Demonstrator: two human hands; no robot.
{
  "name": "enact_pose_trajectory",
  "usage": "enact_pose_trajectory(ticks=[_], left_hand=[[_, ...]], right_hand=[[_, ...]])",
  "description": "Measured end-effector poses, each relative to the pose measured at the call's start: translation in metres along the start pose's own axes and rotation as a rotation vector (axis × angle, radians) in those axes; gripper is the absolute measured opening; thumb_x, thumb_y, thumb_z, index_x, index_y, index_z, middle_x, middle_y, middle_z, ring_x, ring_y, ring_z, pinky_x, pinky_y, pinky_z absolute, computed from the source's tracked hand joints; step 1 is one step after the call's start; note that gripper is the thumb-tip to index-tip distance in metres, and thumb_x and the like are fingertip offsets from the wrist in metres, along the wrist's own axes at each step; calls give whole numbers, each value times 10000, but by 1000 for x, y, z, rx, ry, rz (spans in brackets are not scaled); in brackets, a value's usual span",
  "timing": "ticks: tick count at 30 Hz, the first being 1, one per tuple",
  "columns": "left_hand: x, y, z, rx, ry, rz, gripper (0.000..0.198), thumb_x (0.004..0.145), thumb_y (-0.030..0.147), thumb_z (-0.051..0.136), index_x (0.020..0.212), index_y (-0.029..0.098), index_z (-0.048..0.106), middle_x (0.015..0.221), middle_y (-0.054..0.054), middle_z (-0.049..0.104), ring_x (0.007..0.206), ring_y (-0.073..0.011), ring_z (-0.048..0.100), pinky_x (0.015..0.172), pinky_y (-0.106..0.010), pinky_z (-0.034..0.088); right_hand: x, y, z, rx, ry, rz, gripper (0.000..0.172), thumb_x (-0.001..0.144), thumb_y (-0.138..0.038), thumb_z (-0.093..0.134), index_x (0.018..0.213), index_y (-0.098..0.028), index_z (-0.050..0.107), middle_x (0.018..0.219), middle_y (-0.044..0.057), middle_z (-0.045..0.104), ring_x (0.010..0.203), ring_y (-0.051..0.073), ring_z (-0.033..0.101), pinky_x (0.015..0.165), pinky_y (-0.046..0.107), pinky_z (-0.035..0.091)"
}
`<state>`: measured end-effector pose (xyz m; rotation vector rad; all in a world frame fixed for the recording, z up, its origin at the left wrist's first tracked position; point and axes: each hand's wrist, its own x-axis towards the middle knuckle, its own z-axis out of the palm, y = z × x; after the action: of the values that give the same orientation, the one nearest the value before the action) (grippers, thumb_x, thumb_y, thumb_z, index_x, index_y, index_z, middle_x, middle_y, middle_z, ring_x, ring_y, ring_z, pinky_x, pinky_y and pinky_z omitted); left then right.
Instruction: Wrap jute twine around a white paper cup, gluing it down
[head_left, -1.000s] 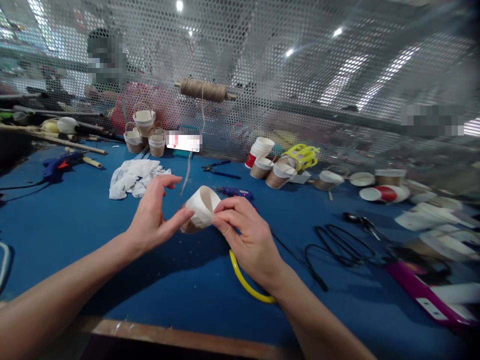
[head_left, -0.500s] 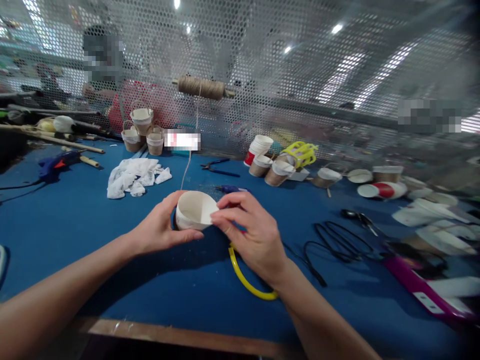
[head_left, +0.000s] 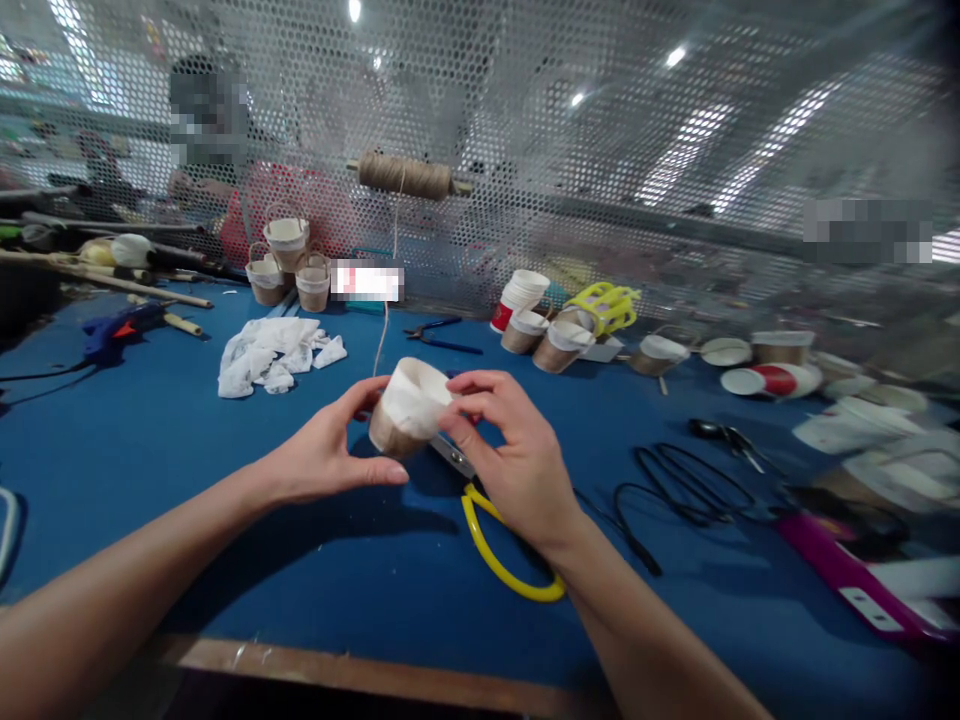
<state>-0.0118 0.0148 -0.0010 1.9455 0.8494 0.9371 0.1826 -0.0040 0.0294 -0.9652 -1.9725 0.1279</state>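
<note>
A small paper cup [head_left: 411, 405], brown round its lower part with a white band at the rim, tilts above the table. My right hand [head_left: 510, 450] pinches its rim from the right. My left hand [head_left: 330, 445] curves around its left side, thumb stretched out below and apart from the cup. The left fingers reach behind the cup, and whether they touch it is hidden. Below my right hand lie scissors with yellow handles [head_left: 510, 580], partly covered by it. Brown twine [head_left: 381, 345] runs down behind the cup from a spool [head_left: 405, 175].
White cloth scraps [head_left: 266, 355] and blue-handled pliers [head_left: 442, 337] lie farther back. Small handled buckets [head_left: 313, 285] stand back left, near a blue glue gun [head_left: 112, 330]. More cups [head_left: 562, 342] are back right. A black cable [head_left: 675, 485] and purple power strip [head_left: 840, 575] lie right.
The cup has turned and tipped so its brown side now shows, and it has shifted slightly right. My left thumb has come away from it; my right hand still pinches the rim.
</note>
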Motion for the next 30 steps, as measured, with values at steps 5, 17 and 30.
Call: enact_pose_trajectory(ticks=[5,17,30], left_hand=[[4,-6,-4,355,52,-14,599,732,291,629,1244,126,365,923,-92,641,836,-220,596,786,-398,441],[-3,18,-6,653,476,506,351,748,203,622,1073,166,492,1113,-116,560,1092,-246,479,922,-415,372],[3,10,-20,-423,-362,-237,326,627,298,726,884,156,583,824,-3,636,759,-137,562,720,-262,429]], right_hand=[[2,4,-6,-107,32,26,108,835,-234,526,733,-201,540,792,32,572,736,150,532,664,285,432],[3,-4,-1,447,-485,559,206,805,-343,522,727,-160,574,672,-11,537,604,99,454,572,238,360],[2,-1,0,706,-431,672,179,784,-323,565,737,-154,600,622,-44,491,537,72,377,522,227,301]])
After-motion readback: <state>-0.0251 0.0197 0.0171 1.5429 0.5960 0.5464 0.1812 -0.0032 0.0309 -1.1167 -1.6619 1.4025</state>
